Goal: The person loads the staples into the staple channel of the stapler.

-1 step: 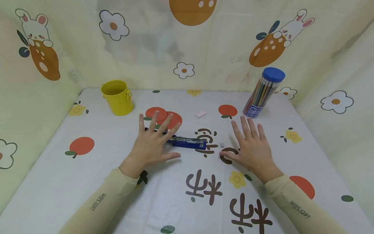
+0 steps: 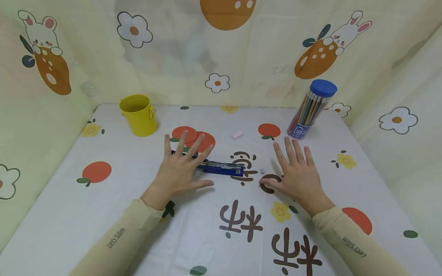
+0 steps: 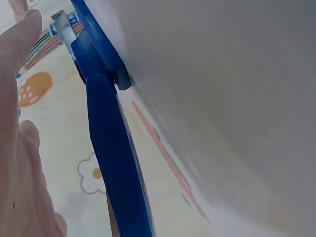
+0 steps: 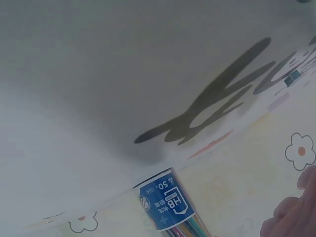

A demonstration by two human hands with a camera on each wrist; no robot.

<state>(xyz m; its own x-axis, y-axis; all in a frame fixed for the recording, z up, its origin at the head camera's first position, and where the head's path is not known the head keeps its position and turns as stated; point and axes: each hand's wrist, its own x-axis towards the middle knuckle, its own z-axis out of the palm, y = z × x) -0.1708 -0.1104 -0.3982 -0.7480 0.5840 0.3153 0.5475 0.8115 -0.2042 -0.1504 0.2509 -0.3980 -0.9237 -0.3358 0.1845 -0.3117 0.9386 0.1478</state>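
Note:
My left hand (image 2: 179,168) has its fingers spread and straight over a blue stapler (image 2: 222,168), overlapping its left part in the head view. The stapler lies opened out, its metal staple channel showing at the right end. From the left wrist, the blue stapler body (image 3: 116,148) is close beside the fingers (image 3: 29,173), which are not curled round it. Flat and spread, my right hand (image 2: 298,178) holds nothing. Just off its thumb is a small grey block (image 2: 262,171), like a short strip of staples.
A yellow bucket (image 2: 139,119) stands at the back left. At the back right is a clear tub of pencils (image 2: 310,109) with a blue lid. A small pale pink block (image 2: 237,134) lies behind the stapler. The printed cloth (image 2: 103,218) covers the table, with curtains around it.

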